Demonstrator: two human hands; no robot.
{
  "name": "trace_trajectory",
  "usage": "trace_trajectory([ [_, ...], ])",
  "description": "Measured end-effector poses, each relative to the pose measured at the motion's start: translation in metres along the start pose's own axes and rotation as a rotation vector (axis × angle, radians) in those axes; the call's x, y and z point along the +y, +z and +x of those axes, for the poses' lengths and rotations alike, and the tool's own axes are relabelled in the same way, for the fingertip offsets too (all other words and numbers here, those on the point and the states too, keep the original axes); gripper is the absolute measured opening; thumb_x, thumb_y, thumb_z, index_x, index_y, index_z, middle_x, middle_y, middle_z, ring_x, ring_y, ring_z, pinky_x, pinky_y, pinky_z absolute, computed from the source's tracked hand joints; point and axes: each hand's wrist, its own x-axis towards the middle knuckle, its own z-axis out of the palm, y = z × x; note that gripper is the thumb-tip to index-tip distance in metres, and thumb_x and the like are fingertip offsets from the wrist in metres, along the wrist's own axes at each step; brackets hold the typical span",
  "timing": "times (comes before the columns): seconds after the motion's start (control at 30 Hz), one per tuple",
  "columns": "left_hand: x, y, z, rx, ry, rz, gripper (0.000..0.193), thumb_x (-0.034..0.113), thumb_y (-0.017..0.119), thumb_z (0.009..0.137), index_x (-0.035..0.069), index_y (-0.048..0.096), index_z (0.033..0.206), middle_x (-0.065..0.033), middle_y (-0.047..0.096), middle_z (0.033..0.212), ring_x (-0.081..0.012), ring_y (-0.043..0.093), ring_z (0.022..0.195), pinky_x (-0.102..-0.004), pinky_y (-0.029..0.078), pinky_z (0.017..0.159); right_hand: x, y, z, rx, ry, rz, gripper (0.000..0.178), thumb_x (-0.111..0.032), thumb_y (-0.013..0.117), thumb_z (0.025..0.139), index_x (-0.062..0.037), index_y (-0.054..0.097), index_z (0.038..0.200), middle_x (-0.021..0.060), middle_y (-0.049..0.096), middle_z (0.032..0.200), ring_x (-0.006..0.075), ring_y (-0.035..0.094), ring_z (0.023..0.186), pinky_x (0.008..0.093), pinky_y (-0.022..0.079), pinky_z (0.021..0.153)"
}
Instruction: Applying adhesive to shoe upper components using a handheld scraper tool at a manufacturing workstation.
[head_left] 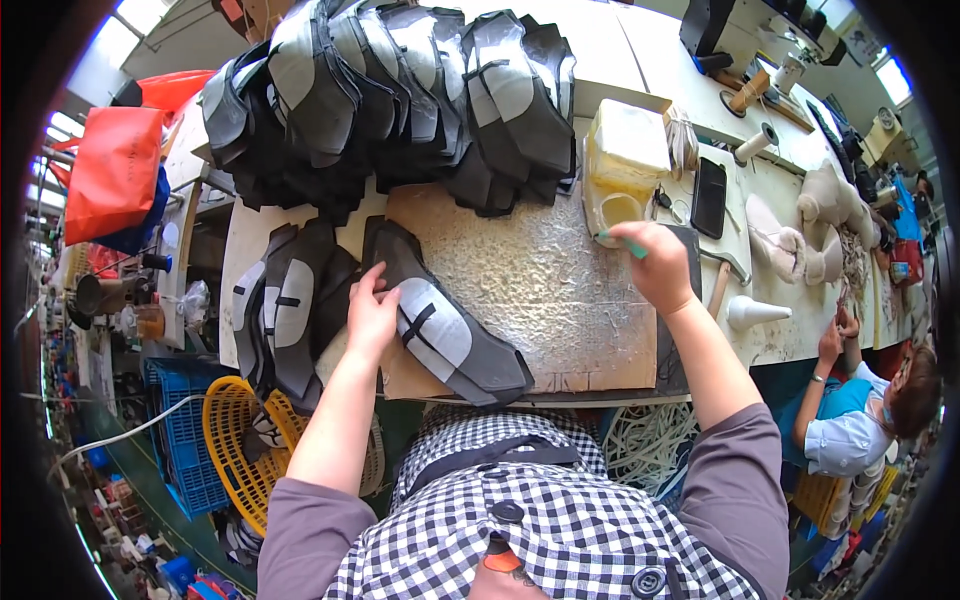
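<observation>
My left hand (371,312) lies with fingers apart at the left edge of a dark grey shoe-upper piece (482,372) with a light grey patch and black strips. This piece rests on a glue-smeared cardboard sheet (560,300). Closed around a green-handled brush (632,246), my right hand (656,265) is at the mouth of a cut plastic glue container (622,207); the brush's far end is hard to make out. Similar shoe-upper pieces (290,305) overlap left of my left hand.
A large pile of shoe-upper pieces (400,95) spans the far side. Right of the glue container are a phone (709,197), a hammer handle (719,290) and a white cone (757,312). A yellow basket (225,450) stands lower left. Another person (850,420) works at right.
</observation>
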Motion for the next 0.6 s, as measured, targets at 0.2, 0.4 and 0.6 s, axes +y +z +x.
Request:
trace_trajectory([
  [0.2,0.022,0.014,-0.053,-0.005,-0.129,0.033,0.067,0.034,0.081,0.069,0.001,0.053,0.12,-0.0107,0.053,0.097,-0.0202,0.054,0.083,-0.0318,0.048,0.076,0.029,0.023,-0.004,0.319,0.609,0.225,0.01,-0.013,0.064,0.088,-0.009,0.064,0.097,0.0115,0.066,0.083,0.0211,0.065,0.074,0.03,0.049,0.068],
  [0.4,0.017,0.021,-0.065,0.009,-0.199,-0.267,0.066,0.016,0.082,0.069,0.007,0.047,0.125,-0.0051,0.053,0.089,-0.0122,0.054,0.072,-0.0267,0.05,0.066,0.052,0.013,-0.014,0.186,0.979,0.618,0.014,-0.014,0.06,0.088,-0.0073,0.06,0.101,0.0051,0.063,0.081,0.0121,0.06,0.065,0.0245,0.048,0.052],
  [0.6,0.021,0.024,-0.062,0.009,-0.302,-0.102,0.075,0.015,0.081,0.069,-0.001,0.04,0.129,-0.0069,0.054,0.091,-0.0139,0.056,0.074,-0.028,0.051,0.069,-0.084,0.121,0.014,-0.22,0.759,1.109,0.019,-0.016,0.062,0.089,-0.0062,0.062,0.105,0.006,0.063,0.09,0.0138,0.061,0.073,0.0245,0.052,0.06],
])
